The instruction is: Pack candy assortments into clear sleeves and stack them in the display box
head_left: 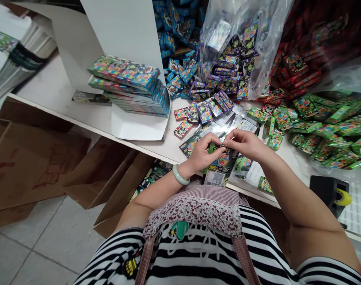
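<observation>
My left hand (204,152), with a pale bangle at its wrist, and my right hand (243,143) meet above the front of the table. Thumbs and fingers of both are closed in a pinch, tip to tip. What lies between the fingertips is too small to make out. Directly under them is a dark printed packet (222,168) with green and bright round pictures and a pale label panel. Other flat dark printed packets (246,166) lie beside it. Just beyond my hands are a few small purple boxes (204,112) and red boxes (183,129).
A stack of coloured box strips (132,83) stands in a white card tray (138,128) at left. Heaps of blue boxes (180,73), purple boxes, red boxes (299,73) and green boxes (331,130) fill the back and right. A tape dispenser (325,194) sits right; cardboard cartons (28,166) stand below left.
</observation>
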### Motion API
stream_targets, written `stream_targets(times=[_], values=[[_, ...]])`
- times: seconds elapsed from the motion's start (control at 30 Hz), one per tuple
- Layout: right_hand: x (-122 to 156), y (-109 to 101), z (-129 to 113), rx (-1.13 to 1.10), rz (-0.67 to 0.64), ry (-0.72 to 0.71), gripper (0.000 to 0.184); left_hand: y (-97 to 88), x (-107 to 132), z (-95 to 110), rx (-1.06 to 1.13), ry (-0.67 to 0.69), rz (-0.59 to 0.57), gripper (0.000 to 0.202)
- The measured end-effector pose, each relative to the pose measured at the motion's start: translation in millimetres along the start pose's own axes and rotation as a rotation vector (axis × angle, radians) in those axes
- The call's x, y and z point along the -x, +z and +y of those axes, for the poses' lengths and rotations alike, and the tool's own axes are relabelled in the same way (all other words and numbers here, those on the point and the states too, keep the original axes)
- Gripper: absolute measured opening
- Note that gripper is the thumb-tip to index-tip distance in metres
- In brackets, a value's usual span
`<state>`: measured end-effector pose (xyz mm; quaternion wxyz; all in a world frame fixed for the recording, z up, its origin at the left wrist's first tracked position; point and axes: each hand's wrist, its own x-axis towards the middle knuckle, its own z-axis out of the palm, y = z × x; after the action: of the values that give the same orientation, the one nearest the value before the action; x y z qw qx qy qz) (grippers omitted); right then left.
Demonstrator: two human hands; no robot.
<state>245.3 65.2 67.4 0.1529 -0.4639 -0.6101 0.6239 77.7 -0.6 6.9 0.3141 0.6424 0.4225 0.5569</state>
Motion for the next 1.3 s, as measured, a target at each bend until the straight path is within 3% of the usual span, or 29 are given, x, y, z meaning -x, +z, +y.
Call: stream_targets(times=[0.13, 0.23, 0.3, 0.4, 0.5, 0.6, 0.63, 0.73, 0.8, 0.9, 1.0, 1.07, 1.17, 1.3], values=[[-6.2, 0.9, 11.2, -0.332, -0.124, 0.223, 0.037, -3.7, 10.9, -1.1, 0.034, -0.095, 0.001, 0.022], [-5.0, -0.9, 14.2, -0.467, -0.186, 0.374, 0.042, -9.4, 28.6, 0.8, 0.211, -0.284, -0.208, 0.041], [-2.7, -3.7, 13.9, -0.480, -0.237, 0.400, 0.043, -16.7, 40.5, 4.4, 0.320, -0.369, -0.386, 0.041], [0.4, -10.6, 11.9, -0.470, -0.308, 0.315, 0.039, -41.2, 46.6, 16.0, 0.313, -0.372, -0.407, 0.041], [2.5, -21.4, 14.0, -0.472, -0.220, 0.151, 0.038, -91.1, 29.2, 33.6, 0.091, -0.202, -0.180, 0.040], [2.2, -31.7, 27.5, -0.525, -0.010, 0.079, 0.041, -159.8, -10.3, 44.1, -0.302, 0.114, 0.225, 0.033], [1.3, -33.2, 34.1, -0.542, 0.046, 0.081, 0.042, -183.0, -26.3, 43.7, -0.447, 0.194, 0.299, 0.031], [-5.0, -27.0, 51.1, -0.545, 0.117, 0.113, 0.044, -241.3, -72.0, 30.0, -0.792, 0.317, 0.284, 0.032], [-13.8, -13.3, 52.4, -0.503, 0.097, 0.125, 0.043, -266.2, -93.2, 13.2, -0.926, 0.235, 0.209, 0.035], [-38.8, 16.8, 31.1, -0.410, 0.042, 0.072, 0.042, -284.8, -105.3, -13.9, -0.960, 0.083, 0.093, 0.036], [-82.3, 51.2, -13.4, -0.335, 0.019, -0.052, 0.050, -291.7, -102.4, -31.5, -0.912, 0.015, 0.014, 0.034], [-118.9, 74.4, -48.7, -0.279, 0.020, -0.133, 0.055, -294.6, -100.5, -35.2, -0.897, 0.008, 0.004, 0.034], [-174.1, 107.3, -96.3, -0.193, 0.049, -0.094, 0.059, -299.3, -106.5, -33.1, -0.888, 0.008, -0.007, 0.025], [-226.2, 138.6, -125.4, -0.043, 0.058, -0.058, 0.067, -313.8, -129.2, -29.3, -0.879, -0.038, -0.001, 0.023]])
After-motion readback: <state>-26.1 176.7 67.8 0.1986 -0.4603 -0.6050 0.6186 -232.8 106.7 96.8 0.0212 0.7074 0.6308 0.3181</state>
